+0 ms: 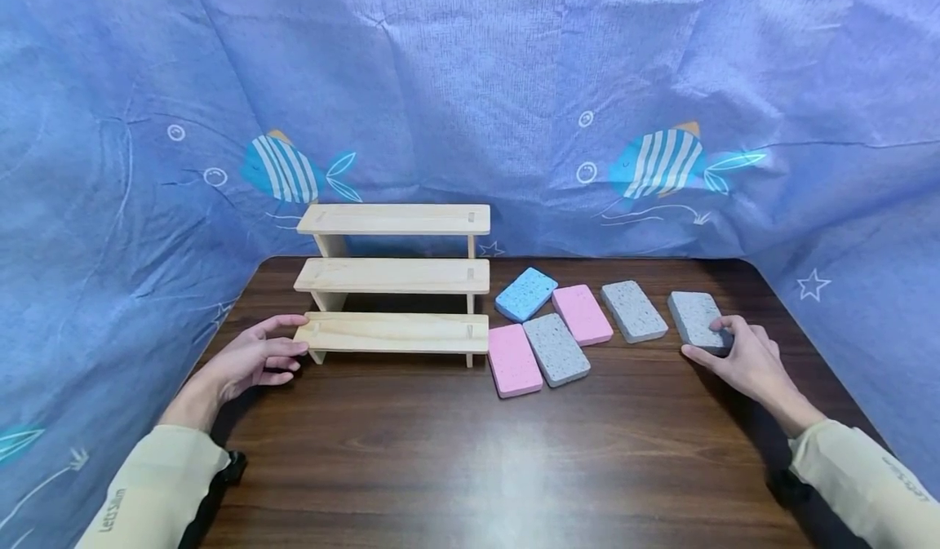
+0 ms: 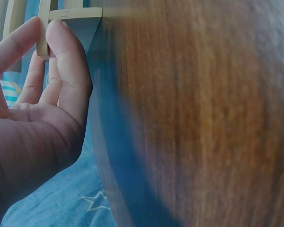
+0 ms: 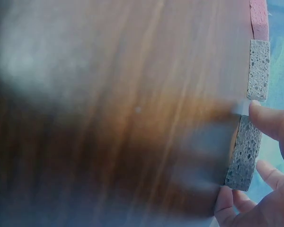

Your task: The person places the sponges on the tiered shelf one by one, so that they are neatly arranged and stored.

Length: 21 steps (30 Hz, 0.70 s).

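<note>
A three-tier wooden display shelf [image 1: 396, 333] stands at the back left of the table. My left hand [image 1: 253, 359] pinches the left end of its lowest board [image 2: 43, 33] between thumb and fingertips. At the far right, my right hand [image 1: 749, 361] grips a grey speckled sponge [image 1: 693, 312] by its near end, thumb on one side and fingers on the other. That sponge [image 3: 244, 153] lies on or very close to the table; I cannot tell which. To its left sits another grey sponge [image 1: 634, 312], apart from it.
Right of the shelf lie a blue sponge [image 1: 525, 294], a pink sponge [image 1: 583, 315], a grey sponge [image 1: 556, 350] and another pink sponge [image 1: 515, 361], close together. The dark wooden table [image 1: 441, 451] meets a blue fish-patterned cloth [image 1: 470, 84] behind it and at both sides.
</note>
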Available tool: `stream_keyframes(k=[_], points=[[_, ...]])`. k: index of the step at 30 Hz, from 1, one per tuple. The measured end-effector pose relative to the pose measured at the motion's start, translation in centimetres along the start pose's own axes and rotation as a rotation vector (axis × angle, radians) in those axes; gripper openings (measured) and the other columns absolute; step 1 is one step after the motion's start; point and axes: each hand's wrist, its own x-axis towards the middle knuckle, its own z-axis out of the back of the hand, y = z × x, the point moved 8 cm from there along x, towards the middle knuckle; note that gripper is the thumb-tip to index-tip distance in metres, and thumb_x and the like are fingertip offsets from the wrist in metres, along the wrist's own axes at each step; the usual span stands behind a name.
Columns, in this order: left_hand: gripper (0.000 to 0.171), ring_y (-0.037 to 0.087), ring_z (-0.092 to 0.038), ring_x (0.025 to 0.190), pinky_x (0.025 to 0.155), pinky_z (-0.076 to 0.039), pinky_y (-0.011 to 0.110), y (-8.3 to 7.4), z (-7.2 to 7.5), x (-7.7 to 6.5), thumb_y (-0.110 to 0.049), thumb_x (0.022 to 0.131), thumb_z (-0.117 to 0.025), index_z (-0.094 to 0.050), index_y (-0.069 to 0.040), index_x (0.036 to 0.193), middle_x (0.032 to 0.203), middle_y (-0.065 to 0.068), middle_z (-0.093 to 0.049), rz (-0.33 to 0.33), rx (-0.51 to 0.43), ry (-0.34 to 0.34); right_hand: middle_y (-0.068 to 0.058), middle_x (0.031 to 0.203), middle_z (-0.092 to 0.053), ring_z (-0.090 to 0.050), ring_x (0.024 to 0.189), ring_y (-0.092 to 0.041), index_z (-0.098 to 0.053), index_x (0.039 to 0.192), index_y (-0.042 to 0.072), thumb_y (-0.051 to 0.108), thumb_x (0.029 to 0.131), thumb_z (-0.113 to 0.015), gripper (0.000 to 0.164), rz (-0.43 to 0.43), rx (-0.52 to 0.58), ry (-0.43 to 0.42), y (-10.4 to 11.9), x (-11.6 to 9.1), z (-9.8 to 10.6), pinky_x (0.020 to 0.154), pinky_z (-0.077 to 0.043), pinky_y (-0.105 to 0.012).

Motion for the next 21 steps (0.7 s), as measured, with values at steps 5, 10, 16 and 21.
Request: stream_keyframes(k=[5,10,16,21], points=[[0.041,0.014,-0.068,0.076,0.067,-0.060,0.031,0.0,0.1,0.0,-0.011,0.097,-0.069,-0.054,-0.032,0.128,0.091,-0.001,-0.067,0.001,0.006,-0.003,-0.040,0.119,-0.055,-0.038,0.116,-0.059,-0.050,0.121,-0.005,0.040,0.088,-0.079,0.063,0.029,-0.032,0.010,0.0,0.3,0.3,0.091,-0.025,-0.067],[0.041,0.014,-0.068,0.076,0.067,-0.060,0.030,-0.2,0.0,0.1,-0.011,0.097,-0.070,-0.054,-0.032,0.128,0.090,-0.001,-0.068,-0.002,0.024,-0.005,-0.037,0.107,-0.062,-0.046,0.107,-0.059,-0.055,0.125,-0.001,0.032,0.091,-0.078,0.053,0.075,-0.077,-0.014,-0.2,0.5,0.8,0.083,-0.026,-0.065],[0.040,0.014,-0.068,0.075,0.066,-0.060,0.030,-0.1,0.0,0.1,-0.012,0.097,-0.070,-0.053,-0.032,0.128,0.091,-0.001,-0.069,-0.003,0.029,-0.006,-0.038,0.112,-0.061,-0.050,0.101,-0.057,-0.057,0.127,0.000,0.026,0.090,-0.079,0.051,0.091,-0.091,-0.034,-0.2,1.1,0.8,0.079,-0.027,-0.063],[0.040,0.014,-0.068,0.074,0.066,-0.060,0.030,-0.1,0.1,0.2,-0.013,0.097,-0.069,-0.053,-0.033,0.127,0.094,-0.001,-0.071,0.006,0.029,-0.007,-0.035,0.103,-0.064,-0.053,0.099,-0.057,-0.057,0.127,-0.001,0.029,0.087,-0.081,0.055,0.108,-0.099,-0.027,0.2,1.6,0.5,0.083,-0.030,-0.065]])
